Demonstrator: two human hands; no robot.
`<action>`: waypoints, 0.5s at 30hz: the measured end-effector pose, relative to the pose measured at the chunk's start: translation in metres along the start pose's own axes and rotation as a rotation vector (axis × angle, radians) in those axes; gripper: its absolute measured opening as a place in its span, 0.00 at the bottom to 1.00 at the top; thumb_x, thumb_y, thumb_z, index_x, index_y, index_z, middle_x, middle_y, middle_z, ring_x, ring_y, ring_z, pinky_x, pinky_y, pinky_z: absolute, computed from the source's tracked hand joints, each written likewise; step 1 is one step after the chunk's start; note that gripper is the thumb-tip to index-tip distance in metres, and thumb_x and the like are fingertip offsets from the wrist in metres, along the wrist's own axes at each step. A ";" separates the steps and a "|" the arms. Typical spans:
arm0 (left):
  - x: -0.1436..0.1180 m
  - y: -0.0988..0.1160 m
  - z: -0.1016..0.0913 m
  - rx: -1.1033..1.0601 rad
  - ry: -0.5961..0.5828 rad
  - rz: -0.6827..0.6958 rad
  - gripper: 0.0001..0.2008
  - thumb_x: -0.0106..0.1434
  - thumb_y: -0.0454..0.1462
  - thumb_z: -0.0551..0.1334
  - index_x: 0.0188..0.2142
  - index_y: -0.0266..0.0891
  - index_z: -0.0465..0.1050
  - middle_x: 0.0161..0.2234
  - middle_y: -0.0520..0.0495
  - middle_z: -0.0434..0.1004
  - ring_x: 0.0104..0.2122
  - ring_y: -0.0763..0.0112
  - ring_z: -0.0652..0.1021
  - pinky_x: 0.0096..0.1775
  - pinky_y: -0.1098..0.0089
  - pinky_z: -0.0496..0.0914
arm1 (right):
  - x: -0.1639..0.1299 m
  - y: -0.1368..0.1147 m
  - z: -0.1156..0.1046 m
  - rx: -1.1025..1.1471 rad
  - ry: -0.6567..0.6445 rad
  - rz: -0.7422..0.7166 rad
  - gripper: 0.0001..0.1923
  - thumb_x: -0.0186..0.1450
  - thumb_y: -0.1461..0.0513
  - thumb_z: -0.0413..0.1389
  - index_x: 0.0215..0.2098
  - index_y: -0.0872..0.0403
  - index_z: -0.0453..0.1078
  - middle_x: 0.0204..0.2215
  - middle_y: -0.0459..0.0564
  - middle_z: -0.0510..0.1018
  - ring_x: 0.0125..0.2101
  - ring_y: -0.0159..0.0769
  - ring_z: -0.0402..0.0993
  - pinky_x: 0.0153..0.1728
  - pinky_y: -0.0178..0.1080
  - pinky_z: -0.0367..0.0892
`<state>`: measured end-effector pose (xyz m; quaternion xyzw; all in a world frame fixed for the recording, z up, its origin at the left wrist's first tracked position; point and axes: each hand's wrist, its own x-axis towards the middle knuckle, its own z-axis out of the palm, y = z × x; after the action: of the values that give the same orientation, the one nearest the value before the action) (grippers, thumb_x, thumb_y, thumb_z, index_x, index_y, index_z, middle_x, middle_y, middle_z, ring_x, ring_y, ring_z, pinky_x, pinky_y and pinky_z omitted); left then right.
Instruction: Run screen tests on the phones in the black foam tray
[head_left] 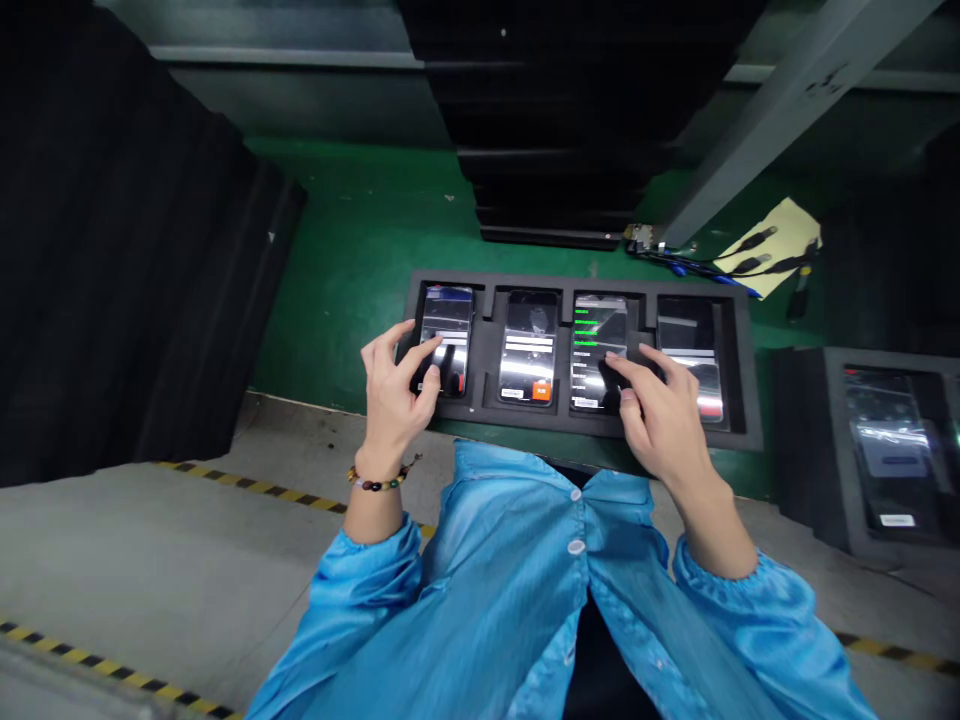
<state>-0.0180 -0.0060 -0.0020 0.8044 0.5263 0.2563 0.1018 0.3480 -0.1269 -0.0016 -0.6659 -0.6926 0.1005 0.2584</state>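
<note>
Four phones [529, 325] lie in the tray [746, 375]. The left hand [394, 390], half open, holds nothing, beside the leftmost phone [450, 320]; the right hand [664, 410], also half open and empty, points at the third phone [591, 375]. With both hands so near, an accidental touch could give a wrong input.

Light is dim and uneven, clearest on the blue smock [517, 560]. White glare bands streak the smartphone screens [529, 345], whose small text blurs. The left black stack [120, 250] sinks into shadow; wide-angle distortion stretches the picture's edges.
</note>
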 end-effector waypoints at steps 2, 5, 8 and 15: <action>0.002 0.000 0.001 -0.003 0.009 -0.019 0.20 0.78 0.44 0.58 0.63 0.46 0.80 0.70 0.37 0.68 0.70 0.49 0.67 0.69 0.46 0.66 | -0.001 0.002 -0.002 0.017 0.029 0.013 0.26 0.77 0.62 0.48 0.70 0.48 0.71 0.64 0.53 0.80 0.71 0.55 0.67 0.69 0.62 0.62; 0.004 0.000 0.002 -0.009 0.017 -0.058 0.20 0.78 0.44 0.59 0.64 0.45 0.79 0.70 0.35 0.67 0.70 0.49 0.67 0.69 0.46 0.67 | -0.009 0.017 -0.011 0.024 0.140 0.097 0.24 0.78 0.61 0.49 0.69 0.47 0.73 0.62 0.54 0.81 0.70 0.55 0.68 0.69 0.63 0.61; 0.008 0.002 0.004 -0.007 -0.011 -0.053 0.20 0.77 0.45 0.60 0.64 0.46 0.78 0.71 0.35 0.65 0.71 0.48 0.66 0.69 0.45 0.67 | -0.018 0.034 -0.019 -0.012 0.229 0.218 0.23 0.79 0.58 0.48 0.67 0.49 0.76 0.60 0.59 0.80 0.69 0.56 0.68 0.69 0.64 0.63; 0.016 0.009 0.010 0.021 -0.029 0.007 0.20 0.76 0.42 0.60 0.63 0.44 0.80 0.71 0.34 0.65 0.71 0.44 0.66 0.71 0.41 0.64 | -0.026 0.046 -0.022 -0.031 0.230 0.274 0.25 0.79 0.58 0.48 0.67 0.51 0.76 0.61 0.62 0.79 0.69 0.57 0.68 0.68 0.65 0.63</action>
<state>-0.0007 0.0060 -0.0020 0.8110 0.5244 0.2392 0.1001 0.3985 -0.1527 -0.0112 -0.7651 -0.5628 0.0473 0.3092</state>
